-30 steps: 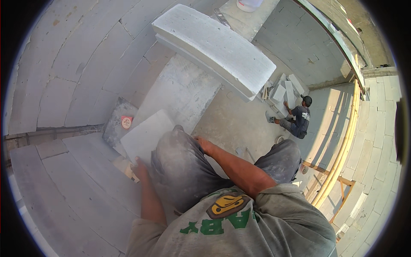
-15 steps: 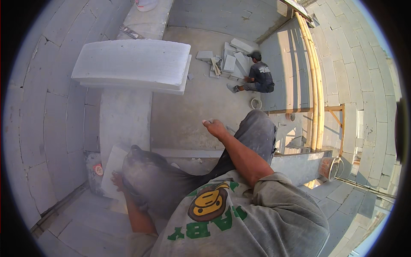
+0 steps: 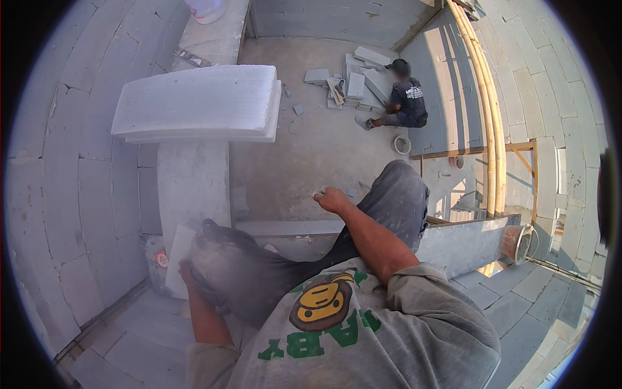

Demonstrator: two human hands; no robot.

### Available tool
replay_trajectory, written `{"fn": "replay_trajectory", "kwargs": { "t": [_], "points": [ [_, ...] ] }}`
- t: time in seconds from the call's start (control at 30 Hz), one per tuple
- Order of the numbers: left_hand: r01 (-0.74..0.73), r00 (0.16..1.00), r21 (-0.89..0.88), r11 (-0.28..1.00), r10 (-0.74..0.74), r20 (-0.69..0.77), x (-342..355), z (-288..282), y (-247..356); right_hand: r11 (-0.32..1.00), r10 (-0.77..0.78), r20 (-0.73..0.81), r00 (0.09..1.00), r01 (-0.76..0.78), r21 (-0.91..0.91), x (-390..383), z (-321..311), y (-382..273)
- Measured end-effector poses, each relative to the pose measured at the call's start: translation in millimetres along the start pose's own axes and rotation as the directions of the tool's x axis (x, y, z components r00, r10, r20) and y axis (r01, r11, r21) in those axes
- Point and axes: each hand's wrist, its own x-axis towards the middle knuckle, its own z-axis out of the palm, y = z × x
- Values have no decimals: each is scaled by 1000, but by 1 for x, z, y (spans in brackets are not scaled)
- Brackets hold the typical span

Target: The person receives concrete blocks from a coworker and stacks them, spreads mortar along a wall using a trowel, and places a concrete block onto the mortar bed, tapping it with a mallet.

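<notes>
Left hand (image 3: 186,269) low at near left, fingers at the right-hand edge of a pale grey, flat rectangular block (image 3: 176,262); cannot tell whether its grip closes on the block or only rests there. The block lies at the near end of a long, dusty grey ledge (image 3: 194,185), just beside the dark-trousered left knee (image 3: 223,256). Right hand (image 3: 334,200) is out in front, between the knees, well apart from the block; grip narrow, fingers curled in (something pale shows at the fingertips, too small to tell whether it is held). Farther along the ledge, two thick white blocks (image 3: 194,100) lie stacked crosswise; beyond them, a flat metal tool (image 3: 192,57) and a white plastic container (image 3: 207,11). Far side, right of centre: a dark-clothed co-worker (image 3: 409,100) crouches beside a loose pile of pale blocks (image 3: 355,84). Long yellow bamboo poles (image 3: 490,123) at right.
</notes>
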Motion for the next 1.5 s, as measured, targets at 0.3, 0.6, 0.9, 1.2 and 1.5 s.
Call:
{"fn": "replay_trajectory", "kwargs": {
  "t": [0.3, 0.6, 0.9, 1.2, 1.5],
  "points": [
    [155, 910, 988, -4, 389, -141, 19, -104, -49, 999, -48, 83, 995, 49, -9, -14, -23, 0],
    [-176, 971, 980, 89, 180, 158, 22, -90, -83, 997, -50, 38, 998, 47, 64, -12, -21, 10],
    [-87, 992, 940, 330, 117, 50, -19, -37, 4, 907, -126, -150, 981, 175, 382, -72, -79, -31],
    [-68, 878, 737, 672, 391, -276, -229, 3, 163, 937, -109, -260, 959, 186, 295, -245, -240, -46],
    [-191, 945, 869, 457, 324, 38, -465, 140, 381, 913, 110, -140, 984, -44, 406, -396, -314, -11]
  ]
}}
